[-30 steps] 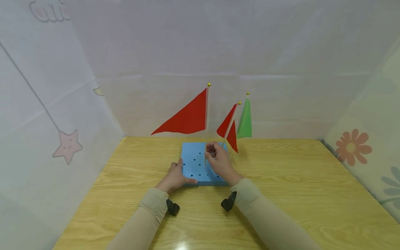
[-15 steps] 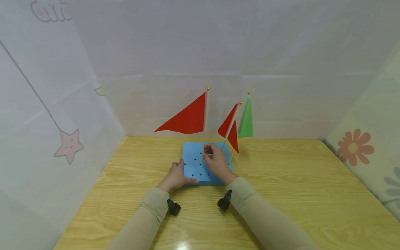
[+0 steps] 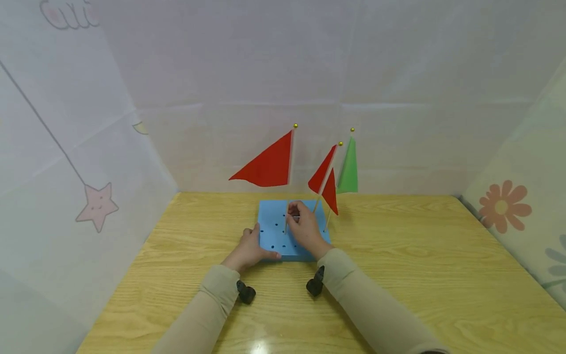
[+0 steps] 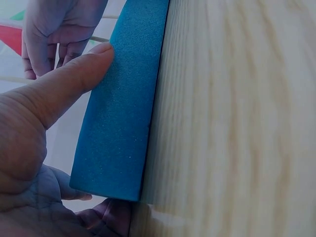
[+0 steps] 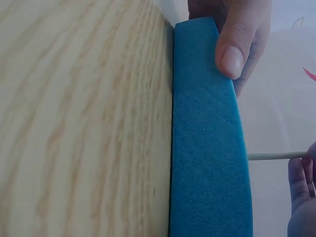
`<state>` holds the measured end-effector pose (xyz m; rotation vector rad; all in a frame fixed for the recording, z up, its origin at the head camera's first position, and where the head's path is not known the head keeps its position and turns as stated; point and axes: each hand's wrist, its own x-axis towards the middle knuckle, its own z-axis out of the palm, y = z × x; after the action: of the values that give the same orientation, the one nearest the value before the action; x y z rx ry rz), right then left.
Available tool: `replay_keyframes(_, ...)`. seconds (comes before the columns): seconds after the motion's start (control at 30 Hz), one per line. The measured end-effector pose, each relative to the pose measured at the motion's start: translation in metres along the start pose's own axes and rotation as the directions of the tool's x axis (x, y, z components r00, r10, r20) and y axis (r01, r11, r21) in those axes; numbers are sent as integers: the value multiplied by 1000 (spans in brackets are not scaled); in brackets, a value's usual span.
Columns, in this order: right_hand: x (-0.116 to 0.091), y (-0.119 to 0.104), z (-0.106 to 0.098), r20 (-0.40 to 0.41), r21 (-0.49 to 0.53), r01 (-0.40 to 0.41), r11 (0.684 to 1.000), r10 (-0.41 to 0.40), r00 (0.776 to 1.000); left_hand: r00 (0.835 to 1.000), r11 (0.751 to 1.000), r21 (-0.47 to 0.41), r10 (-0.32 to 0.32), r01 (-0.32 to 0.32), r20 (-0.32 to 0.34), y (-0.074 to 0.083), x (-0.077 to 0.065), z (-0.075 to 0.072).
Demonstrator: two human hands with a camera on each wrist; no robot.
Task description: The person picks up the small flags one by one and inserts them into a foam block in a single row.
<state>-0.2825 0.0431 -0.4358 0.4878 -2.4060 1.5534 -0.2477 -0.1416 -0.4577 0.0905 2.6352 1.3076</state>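
Note:
My right hand pinches the thin pale stick of a red triangular flag with a gold bead on top. The flag stands nearly upright, and its stick's lower end meets the blue foam block at a hole. My left hand grips the block's near left corner. In the left wrist view the left thumb lies along the block's front side, with other fingers round the corner. The right wrist view shows the stick running from the block to my right fingertips.
A leaning red flag, with red on both sides of its stick, and a green flag rise at the block's right side. Several dark holes dot the block's top. A wooden table carries it, and a pale cloth backdrop hangs behind.
My right hand has shifted slightly left with the red flag, and the stick's lower end has come to a hole. The left hand has kept its grip on the block.

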Motion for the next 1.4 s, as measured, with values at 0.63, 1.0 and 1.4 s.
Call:
replay_keyframes(0.63, -8, 6, 9, 27, -78, -29, 996, 32, 999, 1000, 1000, 27, 12, -12, 9, -1, -3, 1)
replay_keyframes(1.0, -7, 5, 11, 25, -124, -34, 992, 37, 999, 1000, 1000, 18, 8, -8, 15, 1, -5, -2)
replay_keyframes(1.4, -8, 0, 12, 75, -250, 72, 966, -54, 996, 1000, 1000, -3, 12, -12, 11, 1, -8, -3)
